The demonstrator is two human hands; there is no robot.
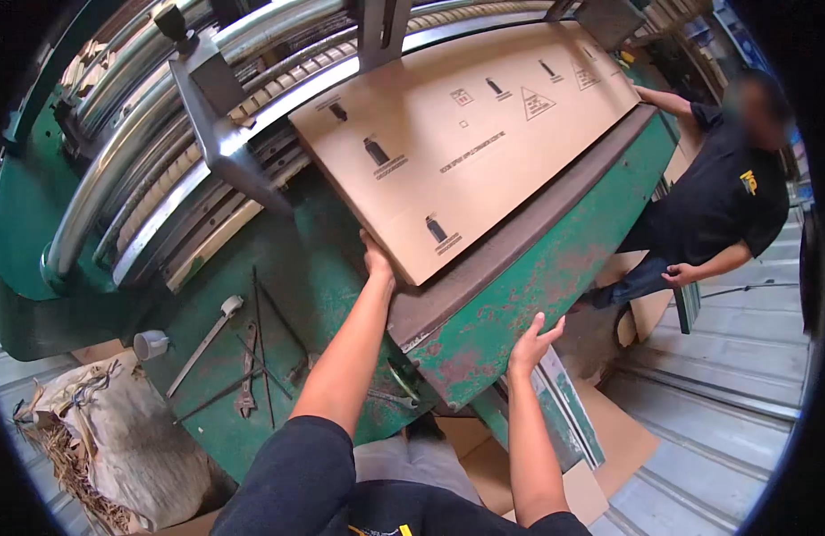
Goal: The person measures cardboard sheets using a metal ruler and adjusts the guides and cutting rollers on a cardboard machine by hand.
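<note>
Left hand (377, 261), grip partly hidden, right of loose tools (250, 371), touches the near left corner of printed cardboard (484, 143) on a green machine (555, 259); a metal post (379, 31) stands against its far edge. Right hand (534, 347), fingers spread, is below its near edge; a co-worker (712, 192) touches its right end.

A big green machine (37, 295) fills the upper left of the frame, with shiny round bars (109, 196). Its long green side (555, 268) runs across the middle to the upper right, and the paint is worn off in brown spots. At the lower left is a big pale sack (144, 447), with dry brown bits (68, 464) spilling by its side. The floor (725, 357) on the right is gray, with long raised lines. Flat brown cardboard (627, 442) lies on it, low and right of the middle. Light shines on the bars and the floor.
</note>
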